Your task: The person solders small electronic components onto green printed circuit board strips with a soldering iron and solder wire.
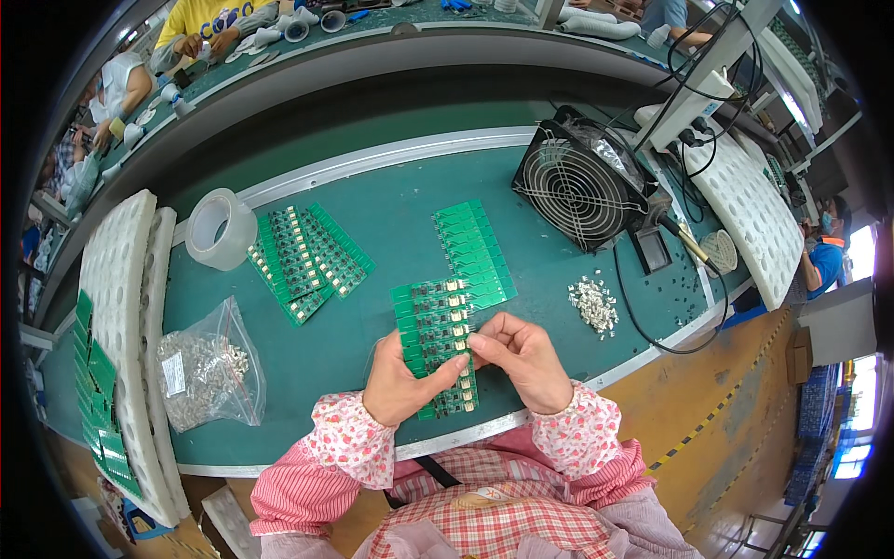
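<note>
A green circuit board panel (430, 326), with dark parts in rows and a column of cream-coloured connectors, is gripped at its lower left by my left hand (399, 384), whose thumb lies across the face. My right hand (527, 361) is closed in a pinch at the panel's right edge, touching the connector column; whatever is between its fingertips is too small to make out. Just beyond lies a stack of green panels (477, 244) without visible connectors. Loose small white connectors (593, 306) form a pile to the right.
Populated panels (312, 252) lie left, near a tape roll (222, 229) and a bag of small parts (209, 368). White foam trays (126, 307) line the left edge. A black fan (577, 182) and a soldering iron (691, 244) with its cable are at right. Other people work beyond.
</note>
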Demonstrator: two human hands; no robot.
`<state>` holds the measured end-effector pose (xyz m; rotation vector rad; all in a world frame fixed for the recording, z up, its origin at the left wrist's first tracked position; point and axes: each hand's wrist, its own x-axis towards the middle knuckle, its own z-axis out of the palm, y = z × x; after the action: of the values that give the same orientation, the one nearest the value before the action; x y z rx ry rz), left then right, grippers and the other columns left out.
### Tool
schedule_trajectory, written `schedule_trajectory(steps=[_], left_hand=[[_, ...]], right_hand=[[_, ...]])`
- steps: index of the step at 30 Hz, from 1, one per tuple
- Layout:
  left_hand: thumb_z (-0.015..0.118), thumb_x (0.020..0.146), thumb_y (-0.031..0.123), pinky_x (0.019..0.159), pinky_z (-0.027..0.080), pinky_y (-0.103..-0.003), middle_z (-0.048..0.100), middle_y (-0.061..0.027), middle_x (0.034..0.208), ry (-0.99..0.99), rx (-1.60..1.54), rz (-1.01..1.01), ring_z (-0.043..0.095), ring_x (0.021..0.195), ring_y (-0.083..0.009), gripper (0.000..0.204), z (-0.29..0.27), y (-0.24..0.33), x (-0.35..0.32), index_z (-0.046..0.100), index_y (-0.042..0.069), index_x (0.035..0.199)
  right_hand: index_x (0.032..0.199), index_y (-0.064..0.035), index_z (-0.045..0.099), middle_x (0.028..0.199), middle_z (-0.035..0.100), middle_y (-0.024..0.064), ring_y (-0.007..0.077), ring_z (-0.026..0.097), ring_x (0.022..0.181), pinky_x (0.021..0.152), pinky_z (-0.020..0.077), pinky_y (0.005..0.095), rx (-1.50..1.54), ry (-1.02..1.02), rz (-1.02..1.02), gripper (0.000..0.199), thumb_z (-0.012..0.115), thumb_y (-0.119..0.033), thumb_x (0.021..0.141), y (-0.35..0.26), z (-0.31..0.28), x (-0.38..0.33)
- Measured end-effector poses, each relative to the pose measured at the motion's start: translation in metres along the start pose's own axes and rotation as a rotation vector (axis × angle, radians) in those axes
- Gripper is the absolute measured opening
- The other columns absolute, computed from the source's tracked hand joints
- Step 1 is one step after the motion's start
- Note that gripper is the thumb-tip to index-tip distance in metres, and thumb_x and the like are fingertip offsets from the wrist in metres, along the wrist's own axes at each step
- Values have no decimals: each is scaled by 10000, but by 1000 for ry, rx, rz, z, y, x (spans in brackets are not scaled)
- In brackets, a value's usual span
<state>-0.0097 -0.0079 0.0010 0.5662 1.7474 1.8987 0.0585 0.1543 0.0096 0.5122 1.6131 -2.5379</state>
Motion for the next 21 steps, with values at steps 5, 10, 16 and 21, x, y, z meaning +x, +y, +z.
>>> schedule_trajectory(steps=[5, 10, 16, 21], left_hand=[[698, 764, 47, 680, 509, -255, 658, -33, 879, -10, 25, 21, 605, 772, -83, 266, 0, 0, 1, 596, 6, 1007], [705, 751, 42, 699, 508, -257, 658, -38, 887, -6, 44, 36, 610, 786, -87, 292, 2, -1, 0, 589, 6, 1017], [713, 731, 32, 706, 506, -257, 655, -39, 896, -20, 55, 52, 607, 799, -86, 306, 1, -5, 1, 590, 2, 1010], [714, 726, 19, 701, 504, -260, 644, -35, 904, 47, -24, 13, 597, 788, -90, 291, -9, 8, 4, 597, 7, 992]], right_hand=[[866, -5, 549, 826, 611, 40, 82, 581, 736, 689, 486, 219, -30, -18, -14, 130, 629, -108, 866, -1, -4, 0], [879, -1, 514, 840, 605, 52, 76, 587, 753, 691, 499, 210, -92, 30, -144, 140, 630, -79, 863, 10, 1, -1], [863, -23, 490, 848, 596, 45, 63, 567, 769, 702, 479, 207, -107, 43, -184, 137, 617, -74, 871, 15, 2, 3], [933, 3, 519, 824, 602, 50, 77, 575, 725, 652, 481, 221, -212, 113, -301, 173, 643, -86, 851, 17, 8, 11]])
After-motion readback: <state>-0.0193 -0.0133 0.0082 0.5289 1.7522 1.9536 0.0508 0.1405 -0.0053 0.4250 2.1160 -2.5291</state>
